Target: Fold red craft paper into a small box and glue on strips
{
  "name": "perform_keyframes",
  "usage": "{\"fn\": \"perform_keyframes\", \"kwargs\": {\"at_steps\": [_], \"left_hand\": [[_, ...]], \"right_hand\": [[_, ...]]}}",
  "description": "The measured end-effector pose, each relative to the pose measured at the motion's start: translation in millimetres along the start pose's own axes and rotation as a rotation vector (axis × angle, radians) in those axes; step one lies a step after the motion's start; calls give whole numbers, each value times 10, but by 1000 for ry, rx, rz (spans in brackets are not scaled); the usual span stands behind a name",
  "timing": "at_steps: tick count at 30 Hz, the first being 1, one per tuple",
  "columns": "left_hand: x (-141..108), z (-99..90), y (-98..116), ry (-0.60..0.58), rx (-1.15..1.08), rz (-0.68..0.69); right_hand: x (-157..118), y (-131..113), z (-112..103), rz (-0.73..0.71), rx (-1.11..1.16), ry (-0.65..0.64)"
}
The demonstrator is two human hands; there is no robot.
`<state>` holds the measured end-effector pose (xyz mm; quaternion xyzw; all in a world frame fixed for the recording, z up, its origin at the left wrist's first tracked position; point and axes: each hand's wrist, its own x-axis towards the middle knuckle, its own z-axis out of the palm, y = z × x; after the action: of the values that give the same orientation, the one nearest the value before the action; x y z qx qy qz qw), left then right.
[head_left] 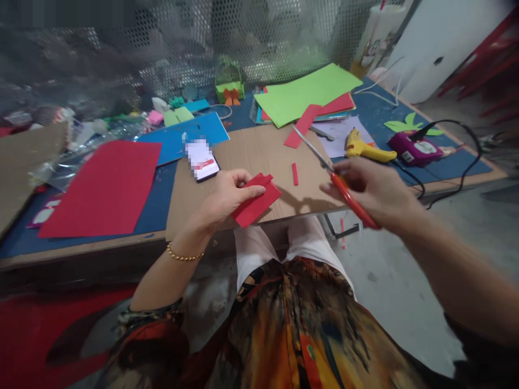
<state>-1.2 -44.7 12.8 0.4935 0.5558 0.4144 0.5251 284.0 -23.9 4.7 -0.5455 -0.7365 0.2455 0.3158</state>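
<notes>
My left hand (231,194) pinches a folded red piece (257,202) between thumb and fingers, above the front edge of a cardboard sheet (239,148). To the right, my right hand (365,189) is closed round the red handles of the scissors (348,197). The scissor blades point up and left, over the cardboard, and look nearly shut. A small red strip (295,174) lies on the cardboard between my hands. Beyond the blades is a longer red strip (302,127), partly over green sheets.
A phone (203,162) lies behind my left hand. On the left is a large red sheet (107,186). Green sheets (308,92) lie at the back. A yellow glue gun (368,148) and a purple box (416,148) with a black cord stand at the right.
</notes>
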Motion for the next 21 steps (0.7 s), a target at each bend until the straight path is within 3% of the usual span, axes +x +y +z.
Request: {"fn": "perform_keyframes", "kwargs": {"at_steps": [2,4,7,10,13,17,21], "left_hand": [[7,-10,-9,7,-120,5],[31,-13,-20,38,-177,65],[74,-15,-21,73,-210,154],[74,-23,6,97,-139,248],[33,-33,29,163,-33,348],[15,-5,-8,222,-22,381],[68,95,-91,175,-159,390]], "right_hand": [[368,-32,-37,-36,-241,-67],[707,-79,73,-27,-490,-129],[1062,-122,388,-43,-543,-150],[1214,-172,579,-67,-550,-159],[1141,-318,486,-116,-530,-128],[684,-538,228,-246,-420,32],[211,-536,268,-613,-46,238]]}}
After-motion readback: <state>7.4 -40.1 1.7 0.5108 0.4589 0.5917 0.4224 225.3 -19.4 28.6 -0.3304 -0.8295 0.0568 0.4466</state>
